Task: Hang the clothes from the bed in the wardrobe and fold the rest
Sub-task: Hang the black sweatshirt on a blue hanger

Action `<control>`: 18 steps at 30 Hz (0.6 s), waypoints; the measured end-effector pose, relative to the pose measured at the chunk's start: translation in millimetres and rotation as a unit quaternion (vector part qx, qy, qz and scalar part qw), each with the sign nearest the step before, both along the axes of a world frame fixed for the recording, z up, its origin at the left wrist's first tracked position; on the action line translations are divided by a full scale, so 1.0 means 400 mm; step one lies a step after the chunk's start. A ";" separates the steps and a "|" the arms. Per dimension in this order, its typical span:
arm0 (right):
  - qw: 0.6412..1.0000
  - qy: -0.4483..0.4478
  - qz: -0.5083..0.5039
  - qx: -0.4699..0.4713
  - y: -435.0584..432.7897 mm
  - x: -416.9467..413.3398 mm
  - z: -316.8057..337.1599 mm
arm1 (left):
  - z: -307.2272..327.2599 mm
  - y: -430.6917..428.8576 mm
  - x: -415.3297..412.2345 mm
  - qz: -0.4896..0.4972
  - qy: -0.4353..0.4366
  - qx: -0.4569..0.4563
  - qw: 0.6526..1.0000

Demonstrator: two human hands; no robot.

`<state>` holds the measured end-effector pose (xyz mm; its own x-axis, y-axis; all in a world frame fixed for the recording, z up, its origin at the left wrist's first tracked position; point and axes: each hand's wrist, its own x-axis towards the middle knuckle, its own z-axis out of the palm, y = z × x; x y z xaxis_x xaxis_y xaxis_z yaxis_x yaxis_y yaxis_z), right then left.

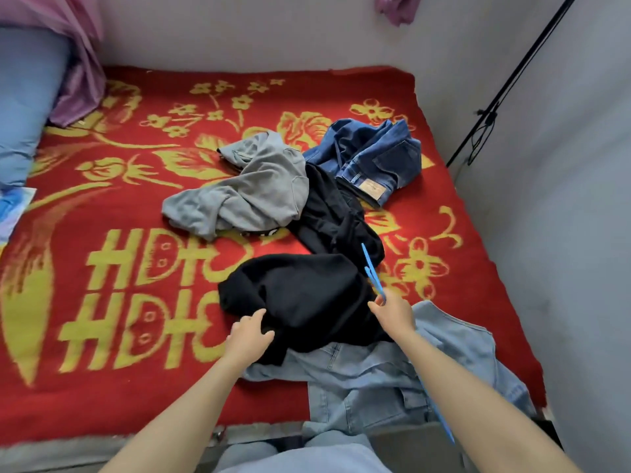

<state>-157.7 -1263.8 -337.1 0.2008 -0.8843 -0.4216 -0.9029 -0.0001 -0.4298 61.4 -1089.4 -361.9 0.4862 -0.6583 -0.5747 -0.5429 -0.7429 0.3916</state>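
A blue hanger (373,273) is held in the right hand (392,314), with the fingers curled round it and one end pointing away over the clothes. The near edge of a black garment (300,295) seems to be pinched by the left hand (251,336), though the fingertips are partly hidden. Pale jeans (375,377) are spread beneath both grips on the bed (102,370). A grey sweatshirt (259,186) and dark jeans (368,158) are heaped well beyond.
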 end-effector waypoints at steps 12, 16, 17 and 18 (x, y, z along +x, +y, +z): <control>0.950 0.192 0.248 -0.001 0.042 -0.062 -0.257 | -0.114 0.098 -0.078 0.037 0.076 0.086 0.993; 0.913 0.257 0.317 -0.021 0.012 -0.058 -0.326 | -0.123 0.128 -0.072 0.065 0.069 0.090 0.991; 0.910 0.262 0.318 -0.031 0.003 -0.059 -0.339 | -0.124 0.129 -0.070 0.070 0.071 0.089 0.991; 0.908 0.266 0.321 -0.040 -0.007 -0.061 -0.350 | -0.125 0.128 -0.068 0.076 0.073 0.087 0.991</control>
